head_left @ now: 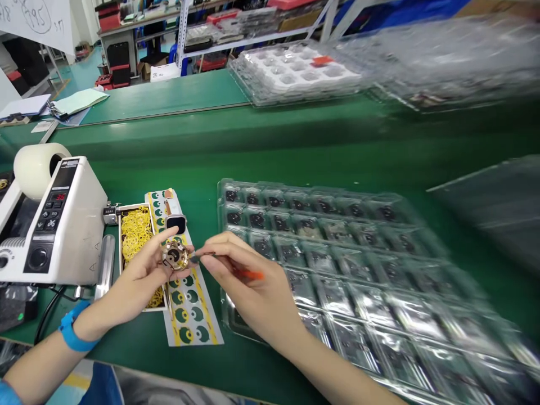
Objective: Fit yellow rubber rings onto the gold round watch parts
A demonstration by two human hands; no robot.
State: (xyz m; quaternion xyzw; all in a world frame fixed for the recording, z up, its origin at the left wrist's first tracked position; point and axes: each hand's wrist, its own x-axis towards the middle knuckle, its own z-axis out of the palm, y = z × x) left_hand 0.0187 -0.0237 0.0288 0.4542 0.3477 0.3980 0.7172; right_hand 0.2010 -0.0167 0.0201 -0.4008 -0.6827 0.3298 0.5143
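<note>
Green workbench (160,147) — behind it, white-framed shelving (253,40) and blue-green floor (80,76).

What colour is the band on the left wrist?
The wristband is bright blue, seen best in the head view.

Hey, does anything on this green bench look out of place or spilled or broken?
One oddity: a smartwatch lies on the sticker sheet, seemingly a personal item among parts. I see no clear spill or damage, though the right side of the clear plastic tray is too blurred to judge.
</note>
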